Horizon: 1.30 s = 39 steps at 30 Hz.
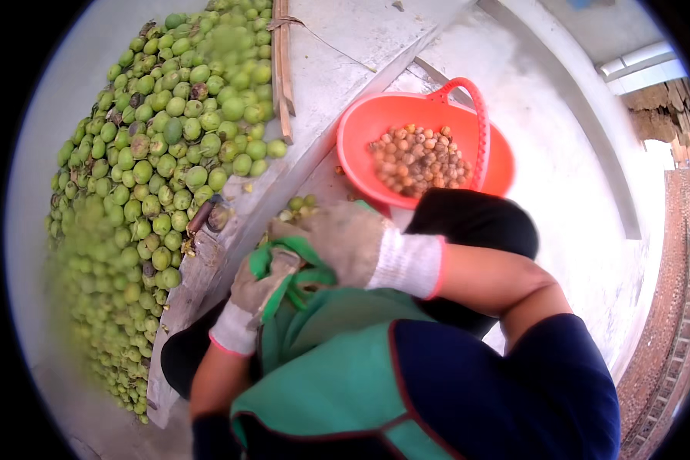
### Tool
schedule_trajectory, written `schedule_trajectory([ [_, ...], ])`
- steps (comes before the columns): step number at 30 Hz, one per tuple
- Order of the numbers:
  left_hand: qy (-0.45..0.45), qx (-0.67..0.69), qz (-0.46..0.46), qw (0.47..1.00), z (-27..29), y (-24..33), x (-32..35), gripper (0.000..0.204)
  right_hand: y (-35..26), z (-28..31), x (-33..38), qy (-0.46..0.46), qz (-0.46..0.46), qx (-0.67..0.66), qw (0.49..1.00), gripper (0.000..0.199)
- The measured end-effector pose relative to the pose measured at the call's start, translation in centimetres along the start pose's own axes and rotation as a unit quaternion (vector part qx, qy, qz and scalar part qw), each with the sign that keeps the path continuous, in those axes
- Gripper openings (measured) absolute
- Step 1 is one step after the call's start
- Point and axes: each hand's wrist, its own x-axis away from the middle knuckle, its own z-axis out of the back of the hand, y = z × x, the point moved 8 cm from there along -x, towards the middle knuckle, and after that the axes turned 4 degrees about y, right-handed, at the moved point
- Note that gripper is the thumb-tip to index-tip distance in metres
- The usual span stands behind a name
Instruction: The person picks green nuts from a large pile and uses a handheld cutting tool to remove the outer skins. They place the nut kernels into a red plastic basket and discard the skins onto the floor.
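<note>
Where left hand point(259, 290) meets right hand point(346, 241) near the ledge edge point(314, 134), whether fingers point(290, 228) pinch is unclear.

Has heaped fruit point(153, 165) at left beside a plank point(284, 77), nuts point(422, 161) in a basket point(357, 142) beyond the right hand point(341, 239).

Sleeves point(556, 383) are navy, the apron point(322, 376) green, the glove hems point(440, 270) pink.
</note>
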Motion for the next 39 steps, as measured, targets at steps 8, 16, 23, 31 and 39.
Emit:
schedule_trajectory([
  [8,-0.029,0.224,0.022,0.974,0.7,1.5,1.1,0.014,0.6,-3.1,-2.5,-0.03,0.034,-0.187,0.981,0.08],
  [16,-0.025,0.02,0.051,0.998,0.7,2.5,3.1,0.028,-2.3,-3.3,-2.7,-0.044,0.091,-0.046,0.994,0.057],
  [23,0.093,-0.159,-0.013,0.983,3.1,1.9,3.7,0.022,-3.0,-3.4,-3.3,0.007,0.073,-0.107,0.991,0.051],
  [31,0.064,-0.471,-0.05,0.878,1.1,2.7,2.6,0.055,9.9,2.6,-0.5,-0.102,-0.258,0.181,0.944,0.042],
  [39,0.161,-0.499,-0.213,0.825,0.7,3.2,1.8,0.024,7.0,1.8,-1.0,-0.02,-0.16,0.176,0.971,0.05],
])
